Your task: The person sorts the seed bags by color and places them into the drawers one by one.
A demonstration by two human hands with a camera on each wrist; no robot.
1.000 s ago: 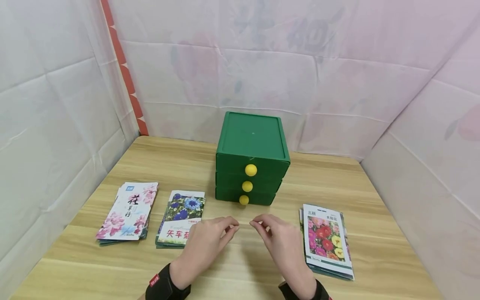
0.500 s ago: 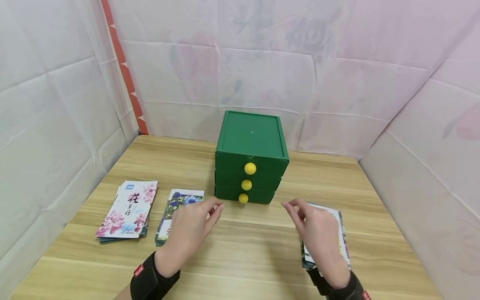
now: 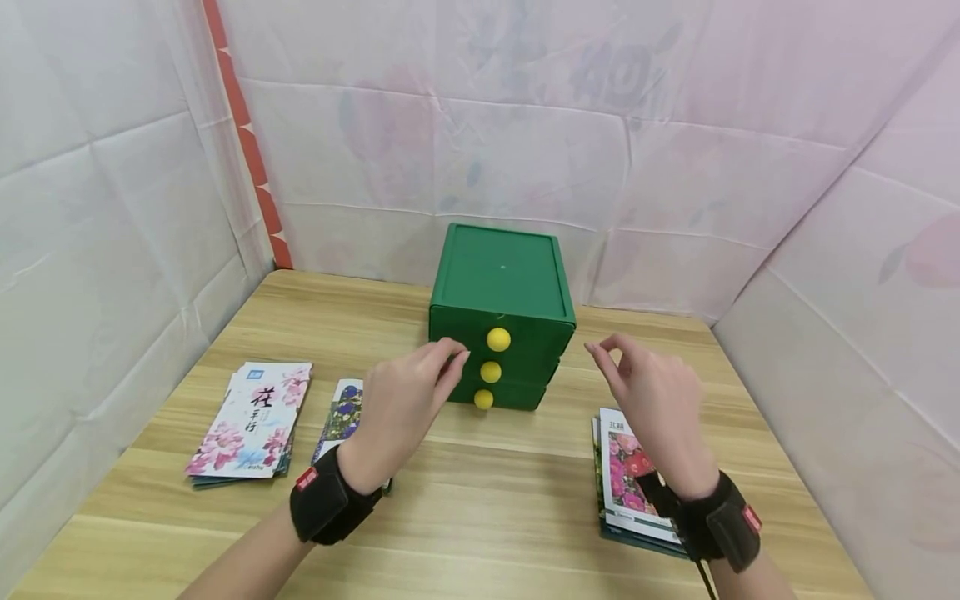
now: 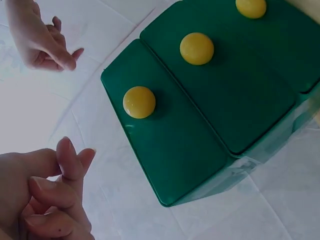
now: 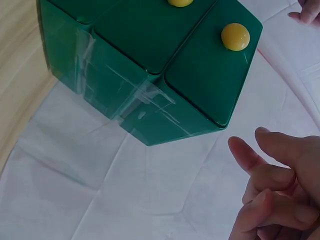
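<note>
A wooden worktop [image 3: 495,467] carries a green three-drawer chest [image 3: 501,317] at its far middle, drawers closed. Both hands have lifted from the near worktop toward it, suggesting a drawer is next. The left hand [image 3: 405,400], fingers loosely curled, empty, nears the top yellow knob [image 3: 498,338]; the right hand [image 3: 652,396] hovers right, empty.

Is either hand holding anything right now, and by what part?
Nothing is held. The left hand and right hand hover beside the green drawer box, fingers loosely curled.
</note>
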